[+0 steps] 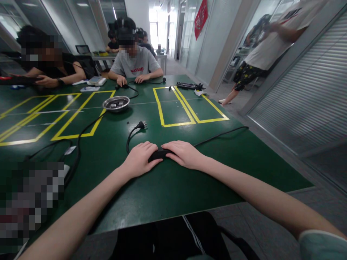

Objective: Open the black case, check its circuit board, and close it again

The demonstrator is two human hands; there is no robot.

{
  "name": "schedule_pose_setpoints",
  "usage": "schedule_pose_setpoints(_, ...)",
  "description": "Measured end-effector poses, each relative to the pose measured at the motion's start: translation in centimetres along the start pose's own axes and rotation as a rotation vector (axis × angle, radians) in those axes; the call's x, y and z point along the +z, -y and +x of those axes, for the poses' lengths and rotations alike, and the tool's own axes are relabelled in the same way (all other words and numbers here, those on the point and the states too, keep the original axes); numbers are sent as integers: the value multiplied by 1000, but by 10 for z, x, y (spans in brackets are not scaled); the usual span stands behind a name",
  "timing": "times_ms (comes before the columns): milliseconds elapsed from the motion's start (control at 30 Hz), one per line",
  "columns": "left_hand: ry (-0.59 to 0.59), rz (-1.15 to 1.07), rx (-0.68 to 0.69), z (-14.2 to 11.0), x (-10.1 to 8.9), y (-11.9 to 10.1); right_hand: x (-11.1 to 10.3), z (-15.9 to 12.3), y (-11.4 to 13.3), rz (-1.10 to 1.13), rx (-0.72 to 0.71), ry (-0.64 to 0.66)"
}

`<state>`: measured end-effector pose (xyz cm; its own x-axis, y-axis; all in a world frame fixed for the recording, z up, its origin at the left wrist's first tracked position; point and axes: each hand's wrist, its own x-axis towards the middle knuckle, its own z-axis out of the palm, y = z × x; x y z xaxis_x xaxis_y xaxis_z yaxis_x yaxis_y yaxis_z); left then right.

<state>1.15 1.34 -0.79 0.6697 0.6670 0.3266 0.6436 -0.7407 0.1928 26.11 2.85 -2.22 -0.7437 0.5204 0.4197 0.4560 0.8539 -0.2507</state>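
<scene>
My left hand [140, 159] and my right hand [185, 154] lie close together near the front of the green table, closed around the two ends of a black power adapter [157, 154]. Only its middle shows between my fingers; the ends are covered. From beyond my left hand a black cord curves up to a plug [141, 125] with metal prongs, lying on the table. A thinner black cable [221, 136] runs from behind my right hand toward the table's right edge.
Yellow tape outlines [179, 124] mark the green table [168, 195]. A steel bowl [116, 109] with small metal parts stands ahead. A folded black tripod [189, 86] lies farther back. A person [137, 61] sits opposite handling a cord; another sits at left. Someone stands at right.
</scene>
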Motion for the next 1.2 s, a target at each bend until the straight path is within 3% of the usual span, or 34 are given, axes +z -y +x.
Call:
schedule_pose_setpoints(267,-11,-27,-2,0,-2,-5,-4,-4,-2,-50,-52,-69)
schedule_pose_setpoints(367,-24,-166,-93,1,-3,-8,-6,-5,-3,-114,-128,-112)
schedule_pose_setpoints(500,69,-382,-251,2,-7,-9,-7,-8,-3,-204,-226,-140)
schedule_pose_setpoints(567,107,-466,-276,2,-9,-8,-8,-9,-3,-218,-227,-142)
schedule_pose_setpoints(667,54,-559,-273,1,-7,-6,-8,-10,-4,-190,-234,-140)
schedule_pose_setpoints(800,-65,-402,-204,-1,2,-3,-8,-10,-5,2,-174,-133)
schedule_pose_setpoints(967,-115,-135,-79,0,6,0,0,-10,-6,113,-20,-186)
schedule_pose_setpoints(1200,-66,-40,-36,-1,6,-4,0,-11,-4,128,20,-174)
